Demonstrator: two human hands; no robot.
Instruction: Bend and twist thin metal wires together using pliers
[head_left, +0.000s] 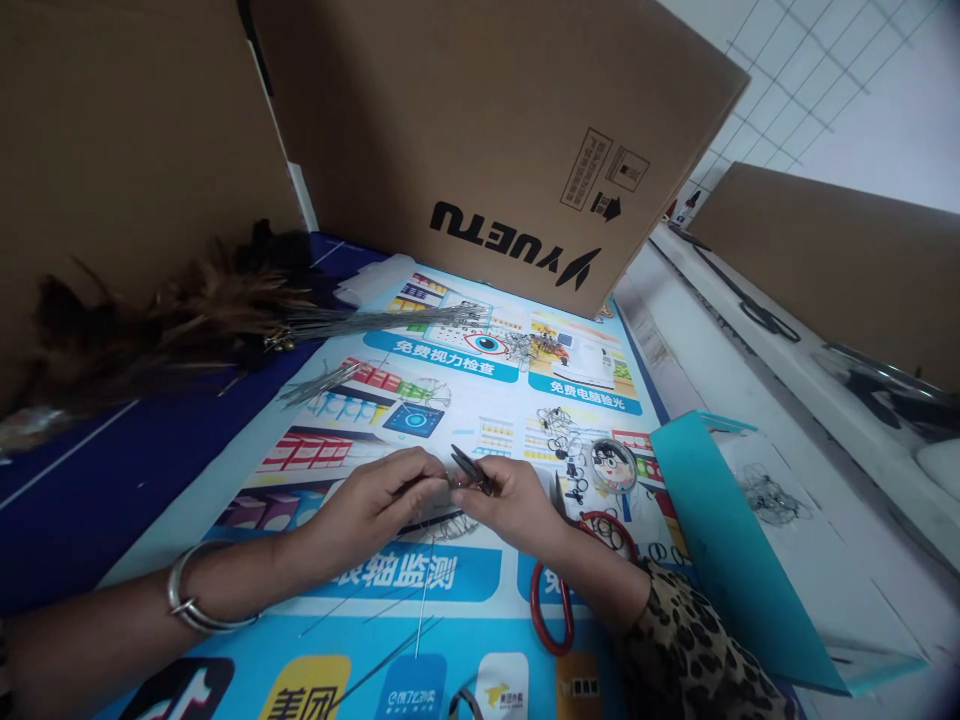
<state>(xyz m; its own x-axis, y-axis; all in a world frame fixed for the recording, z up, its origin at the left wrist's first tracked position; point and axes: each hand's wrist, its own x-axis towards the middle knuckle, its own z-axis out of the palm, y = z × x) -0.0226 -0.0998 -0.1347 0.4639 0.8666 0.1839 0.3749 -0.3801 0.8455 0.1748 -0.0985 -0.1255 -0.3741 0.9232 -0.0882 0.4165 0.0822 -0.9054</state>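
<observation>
Over the middle of the printed sheet, my left hand (394, 495) and my right hand (514, 503) meet fingertip to fingertip. My right hand is closed round small dark-jawed pliers (474, 470), whose jaws point up and to the left; the handles are hidden in the palm. The fingers of my left hand pinch something tiny beside the jaws, too small to make out. Under the hands lies a tangle of thin wire (454, 526). Red-handled scissors (551, 625) lie partly beneath my right forearm. Thin straight wires (424, 600) are on the sheet nearer to me.
A large cardboard box (465, 120) stands at the back. Brown feathers (217, 290) and a wire bundle (360, 322) lie on the left. To the right are a tape roll (613, 467), small black rings (576, 470) and a turquoise-edged box (739, 560) holding tangled wire.
</observation>
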